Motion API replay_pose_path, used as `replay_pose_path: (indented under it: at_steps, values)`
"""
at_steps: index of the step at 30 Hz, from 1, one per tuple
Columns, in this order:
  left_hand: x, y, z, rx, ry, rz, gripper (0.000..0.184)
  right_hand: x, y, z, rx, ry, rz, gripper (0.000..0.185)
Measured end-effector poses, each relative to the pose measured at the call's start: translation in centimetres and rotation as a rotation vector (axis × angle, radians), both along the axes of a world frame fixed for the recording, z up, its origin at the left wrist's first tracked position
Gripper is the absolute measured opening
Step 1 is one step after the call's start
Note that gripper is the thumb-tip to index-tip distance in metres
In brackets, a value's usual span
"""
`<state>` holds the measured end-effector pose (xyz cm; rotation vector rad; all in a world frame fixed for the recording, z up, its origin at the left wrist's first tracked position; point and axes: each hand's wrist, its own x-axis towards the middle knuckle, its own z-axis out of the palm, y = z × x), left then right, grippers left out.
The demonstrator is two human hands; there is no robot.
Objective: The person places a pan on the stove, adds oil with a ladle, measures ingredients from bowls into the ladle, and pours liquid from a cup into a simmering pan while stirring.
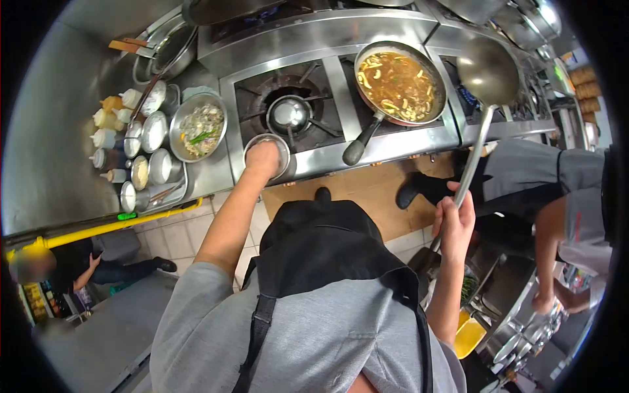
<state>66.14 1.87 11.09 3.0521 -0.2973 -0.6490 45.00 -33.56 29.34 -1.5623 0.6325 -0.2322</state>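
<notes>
My right hand (455,226) is wrapped round the long handle of a large metal ladle (488,72). The ladle's round bowl hangs over the right-hand burners. My left hand (264,159) reaches down into a small metal bowl (284,157) at the stove's front edge; its fingers are hidden, so whether they grip anything does not show. Just behind that bowl is a burner (288,114) with a shiny domed centre. A frying pan (400,88) with brown sauce and pale pieces stands on the middle burner, its dark handle pointing toward me.
At left stand a metal bowl of chopped food with green strips (202,128), lidded tubs (155,131) and several squeeze bottles (105,137). A yellow pipe (124,226) follows the counter edge. One person (557,196) works close on the right; another (85,268) is at far left.
</notes>
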Motion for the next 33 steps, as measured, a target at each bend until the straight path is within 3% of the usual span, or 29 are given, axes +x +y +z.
replay_pose_path:
  at_steps: [6,8,10,12,16,17,18,20,24,25,26,28,30,33]
  values:
    - [0.1,1.1,0.8,-0.056,-0.021,-0.056,0.02,5.1,-2.6,-2.1,-0.106,0.181,0.072,0.024]
    - [-0.4,1.7,1.5,-0.237,-0.253,-0.128,0.019,6.6,-3.2,-3.1,-0.228,0.269,0.095,0.025]
    - [-0.7,1.9,2.9,-0.254,-0.23,-0.14,0.018,7.6,-4.2,-4.8,-0.301,0.294,0.107,0.025]
    - [-1.1,1.6,4.3,-0.157,-0.128,-0.156,0.015,8.5,-6.1,-7.3,-0.795,0.332,0.215,0.033]
    - [-2.6,1.4,5.5,-0.199,-0.107,-0.146,0.012,10.6,-6.1,-8.0,-0.977,0.417,0.257,0.033]
    - [-2.9,1.7,4.4,-0.276,-0.162,-0.138,0.011,11.1,-5.7,-7.9,-0.97,0.342,0.294,0.031]
    - [-3.2,1.9,3.4,-0.352,-0.217,-0.131,0.01,11.5,-5.3,-7.3,-0.607,0.451,0.275,0.027]
    - [-3.4,1.6,3.7,-0.411,-0.268,-0.117,0.01,11.7,-4.7,-7.2,-0.184,0.396,0.266,0.026]
    - [-3.3,1.4,4.0,-0.407,-0.236,-0.021,0.009,11.4,-4.4,-6.2,0.081,0.389,0.245,0.027]
    - [-3.3,1.4,4.7,-0.418,-0.244,-0.048,0.008,11.4,-4.7,-6.5,-0.08,0.427,0.321,0.029]
    - [-3.3,1.6,5.0,-0.427,-0.252,-0.076,0.007,11.1,-5.1,-6.8,-0.08,0.433,0.323,0.029]
    - [-3.1,2.2,3.7,-0.403,-0.275,-0.096,0.006,10.4,-5.4,-7.2,-0.817,0.383,0.41,0.033]
    - [-3.1,2.3,3.2,-0.368,-0.295,-0.093,0.006,10.3,-5.3,-6.3,-0.935,0.394,0.388,0.036]
    - [-3.1,2.2,4.2,-0.417,-0.452,-0.159,0.02,11.0,-6.0,-6.3,-1.085,0.47,0.309,0.034]
